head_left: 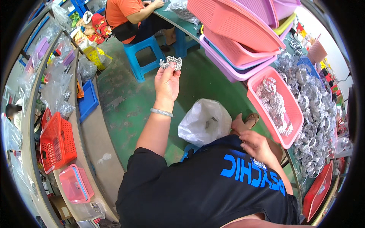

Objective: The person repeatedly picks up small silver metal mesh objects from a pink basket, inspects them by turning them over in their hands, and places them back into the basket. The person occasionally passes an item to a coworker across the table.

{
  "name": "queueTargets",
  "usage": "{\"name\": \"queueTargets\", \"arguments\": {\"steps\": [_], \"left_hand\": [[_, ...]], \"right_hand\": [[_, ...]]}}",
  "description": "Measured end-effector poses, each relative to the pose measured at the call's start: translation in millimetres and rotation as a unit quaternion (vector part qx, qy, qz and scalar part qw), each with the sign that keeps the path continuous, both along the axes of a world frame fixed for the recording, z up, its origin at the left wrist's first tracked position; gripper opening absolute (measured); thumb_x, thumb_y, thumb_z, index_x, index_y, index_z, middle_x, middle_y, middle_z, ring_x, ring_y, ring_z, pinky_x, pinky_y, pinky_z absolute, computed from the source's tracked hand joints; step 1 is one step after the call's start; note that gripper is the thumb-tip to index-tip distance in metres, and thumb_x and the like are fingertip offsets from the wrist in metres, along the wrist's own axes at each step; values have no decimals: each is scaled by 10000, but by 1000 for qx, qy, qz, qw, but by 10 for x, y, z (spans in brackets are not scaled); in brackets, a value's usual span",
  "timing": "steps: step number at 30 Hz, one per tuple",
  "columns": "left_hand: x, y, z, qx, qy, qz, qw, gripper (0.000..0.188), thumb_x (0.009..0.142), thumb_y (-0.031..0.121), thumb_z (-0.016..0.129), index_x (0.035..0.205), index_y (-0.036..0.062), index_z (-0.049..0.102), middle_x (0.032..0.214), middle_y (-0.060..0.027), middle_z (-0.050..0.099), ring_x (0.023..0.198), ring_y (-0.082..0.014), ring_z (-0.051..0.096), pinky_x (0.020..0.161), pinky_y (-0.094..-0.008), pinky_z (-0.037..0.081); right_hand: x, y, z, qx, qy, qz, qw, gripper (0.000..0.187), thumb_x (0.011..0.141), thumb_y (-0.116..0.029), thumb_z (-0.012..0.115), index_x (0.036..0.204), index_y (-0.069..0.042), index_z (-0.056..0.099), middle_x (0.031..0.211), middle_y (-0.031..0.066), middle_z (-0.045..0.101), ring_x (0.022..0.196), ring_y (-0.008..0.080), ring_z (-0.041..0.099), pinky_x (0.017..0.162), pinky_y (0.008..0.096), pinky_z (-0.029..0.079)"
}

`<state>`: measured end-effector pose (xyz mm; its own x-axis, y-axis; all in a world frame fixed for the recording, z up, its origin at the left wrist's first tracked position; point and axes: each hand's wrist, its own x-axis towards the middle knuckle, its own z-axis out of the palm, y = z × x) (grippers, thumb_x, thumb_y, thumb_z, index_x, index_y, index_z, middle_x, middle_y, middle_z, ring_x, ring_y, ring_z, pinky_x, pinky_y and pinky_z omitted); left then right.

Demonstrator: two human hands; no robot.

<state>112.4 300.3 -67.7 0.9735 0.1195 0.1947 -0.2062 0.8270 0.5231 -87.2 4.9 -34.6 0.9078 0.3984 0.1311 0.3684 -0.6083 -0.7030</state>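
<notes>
My left hand (167, 85) is raised out in front, thumb and fingers closed on a silver beaded bracelet (171, 63). The bracelet looks curved and chunky, with a jagged beaded edge. Around my left wrist is a pale bangle. My right hand (256, 146) hangs low by my lap, fingers loosely bent and a little apart, with nothing seen in them. Near it is a pink basket (252, 84) holding several similar silver bracelets (276, 104). Many more grey-silver beaded pieces (310, 121) lie heaped on the table to the right.
A white bag-lined bin (205, 121) stands before my knees. Stacked pink and purple baskets (237, 34) overhang the table at upper right. A person in orange (123, 17) sits beyond on a blue stool (142, 55). Shelves on the left carry a red basket (57, 142) and a blue tray (87, 100).
</notes>
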Motion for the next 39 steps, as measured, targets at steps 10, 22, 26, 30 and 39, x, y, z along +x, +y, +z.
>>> {"name": "queueTargets", "arguments": {"steps": [10,22,26,30,39], "left_hand": [[880,291,-107,8,-72,12,997,120,822,25,575,940,42,592,929,-59,625,849,-152,580,731,-274,469],[1187,391,35,16,-126,16,992,132,798,-17,575,904,52,611,960,-73,612,901,-165,577,766,-289,479],[1221,394,29,16,-134,11,991,135,796,-22,572,904,48,613,966,-78,612,900,-165,576,768,-290,479],[1258,412,29,11,-138,14,990,135,797,-22,571,907,47,610,967,-77,613,890,-162,576,762,-288,480],[1459,474,-114,-29,-96,10,995,115,806,-8,570,902,48,599,930,-64,621,862,-158,581,744,-286,480]], "right_hand": [[42,-210,-569,39,138,-112,983,236,729,-4,659,952,25,588,948,125,607,764,226,612,685,298,497],[244,-174,-620,-17,162,-88,983,204,745,-16,654,936,23,597,962,134,607,801,243,616,683,295,496],[283,-155,-632,-25,149,-81,985,201,749,-17,652,937,26,598,963,139,608,801,245,618,680,297,497],[295,-145,-636,-30,138,-76,987,201,750,-20,653,938,28,599,965,141,609,796,245,619,678,301,498],[289,-142,-642,-44,140,-72,987,208,749,-22,656,947,15,603,972,138,608,804,245,621,678,299,507]]}}
